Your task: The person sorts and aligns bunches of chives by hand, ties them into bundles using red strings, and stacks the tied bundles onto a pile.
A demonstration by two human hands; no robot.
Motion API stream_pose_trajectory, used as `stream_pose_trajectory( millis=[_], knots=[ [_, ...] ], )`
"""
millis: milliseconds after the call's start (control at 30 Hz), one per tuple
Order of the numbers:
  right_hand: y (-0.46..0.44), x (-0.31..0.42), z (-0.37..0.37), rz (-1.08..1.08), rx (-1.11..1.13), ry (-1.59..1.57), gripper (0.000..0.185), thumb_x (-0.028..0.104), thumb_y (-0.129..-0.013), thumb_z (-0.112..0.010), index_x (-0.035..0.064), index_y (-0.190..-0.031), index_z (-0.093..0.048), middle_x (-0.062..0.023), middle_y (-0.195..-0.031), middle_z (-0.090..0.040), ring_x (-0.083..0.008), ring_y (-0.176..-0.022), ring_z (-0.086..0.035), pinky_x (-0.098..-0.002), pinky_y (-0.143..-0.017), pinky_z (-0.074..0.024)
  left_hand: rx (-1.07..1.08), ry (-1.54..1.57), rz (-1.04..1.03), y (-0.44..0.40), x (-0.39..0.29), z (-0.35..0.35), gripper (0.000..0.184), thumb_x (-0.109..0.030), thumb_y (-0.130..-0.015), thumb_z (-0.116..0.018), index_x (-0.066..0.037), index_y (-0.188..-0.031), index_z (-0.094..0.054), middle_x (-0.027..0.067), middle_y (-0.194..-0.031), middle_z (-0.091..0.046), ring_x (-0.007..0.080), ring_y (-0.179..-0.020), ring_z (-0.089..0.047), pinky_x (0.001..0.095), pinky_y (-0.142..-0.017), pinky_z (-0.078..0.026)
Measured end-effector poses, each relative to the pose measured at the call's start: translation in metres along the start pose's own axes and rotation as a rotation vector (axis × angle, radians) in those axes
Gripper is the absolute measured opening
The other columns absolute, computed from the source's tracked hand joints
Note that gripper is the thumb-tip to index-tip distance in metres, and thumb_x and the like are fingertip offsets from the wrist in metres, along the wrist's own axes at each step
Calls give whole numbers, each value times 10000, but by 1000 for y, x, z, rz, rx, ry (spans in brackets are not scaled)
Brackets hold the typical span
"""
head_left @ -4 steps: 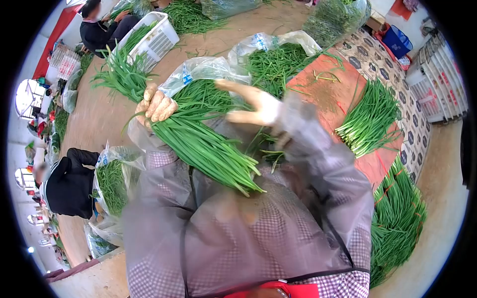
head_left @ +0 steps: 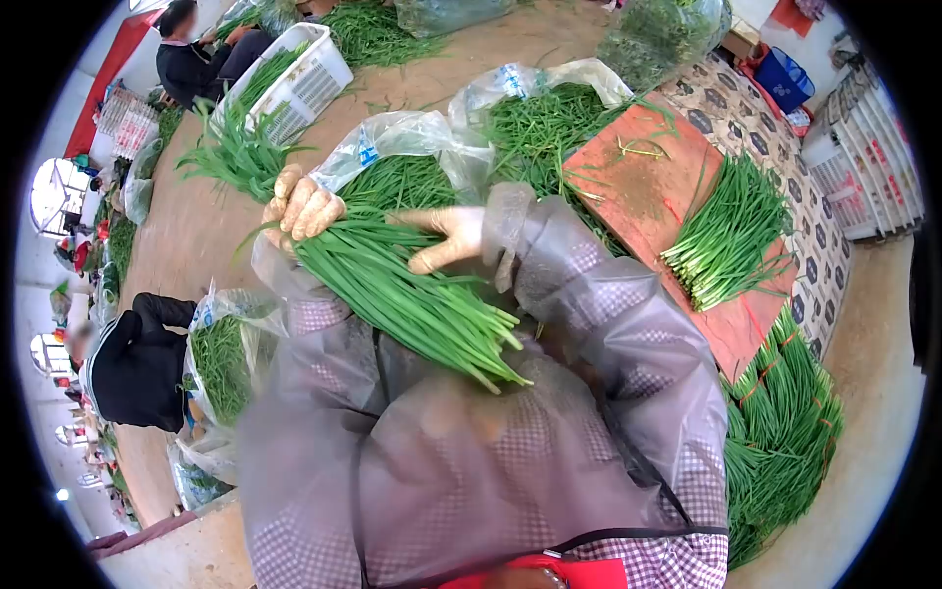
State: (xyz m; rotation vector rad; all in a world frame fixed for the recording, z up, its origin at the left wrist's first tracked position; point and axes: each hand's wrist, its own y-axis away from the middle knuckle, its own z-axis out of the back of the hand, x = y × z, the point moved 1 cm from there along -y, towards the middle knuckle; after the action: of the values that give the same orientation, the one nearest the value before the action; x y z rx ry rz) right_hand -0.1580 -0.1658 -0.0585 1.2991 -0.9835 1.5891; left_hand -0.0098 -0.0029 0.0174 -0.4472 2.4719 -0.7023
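Note:
My left hand (head_left: 302,204), in a pale glove, is closed round a bunch of green garlic chives (head_left: 392,290). Their pale cut ends point down to the right, and the leafy tips fan out beyond my fist at upper left. Over the middle of the bunch lies my gloved right hand (head_left: 442,236), thumb and fingers apart, touching the leaves without closing on them. Behind the bunch, a clear plastic bag (head_left: 407,128) holds more chives. A sorted pile of chives (head_left: 731,236) rests on the reddish board (head_left: 628,162) to my right.
Banded bundles of chives (head_left: 780,442) lie below the board. A second open bag (head_left: 486,98) and a white plastic basket (head_left: 314,74) stand ahead. One person (head_left: 201,59) sits at upper left, another person (head_left: 137,363) at left. White crates (head_left: 863,157) stand at right.
My right hand has swung left and down from above the bags onto the chive bunch. My left hand keeps its hold and has barely shifted.

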Motion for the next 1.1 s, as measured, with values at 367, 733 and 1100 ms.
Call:
stream_pose_trajectory(
  millis=[367,733,1100],
  knots=[
    [87,-68,-32,-463,-456,-829,274,208,-895,-586,10,-1082,-609,9,-673,-544,-63,-492,-386,-227,-445,-270,-456,60,-152,107,-2,114,203,-90,-929,-391,9,-1053,-518,-23,-629,-436,107,-617,-451,274,-729,-407],
    [191,-116,16,-511,-969,-734,251,287,-915,-537,81,-776,-566,73,-499,-318,-37,-377,-214,-239,-363,-132,-638,-9,-294,141,-29,151,219,-84,-906,-409,54,-1019,-536,-35,-603,-504,132,-613,-496,301,-745,-436],
    [83,-20,-29,-65,-944,-580,206,215,-904,-581,28,-923,-667,49,-622,-554,-22,-470,-352,-213,-425,-246,-800,-135,-253,119,-25,138,147,-74,-888,-447,13,-947,-550,-8,-593,-500,142,-577,-490,322,-738,-452]
  ],
)
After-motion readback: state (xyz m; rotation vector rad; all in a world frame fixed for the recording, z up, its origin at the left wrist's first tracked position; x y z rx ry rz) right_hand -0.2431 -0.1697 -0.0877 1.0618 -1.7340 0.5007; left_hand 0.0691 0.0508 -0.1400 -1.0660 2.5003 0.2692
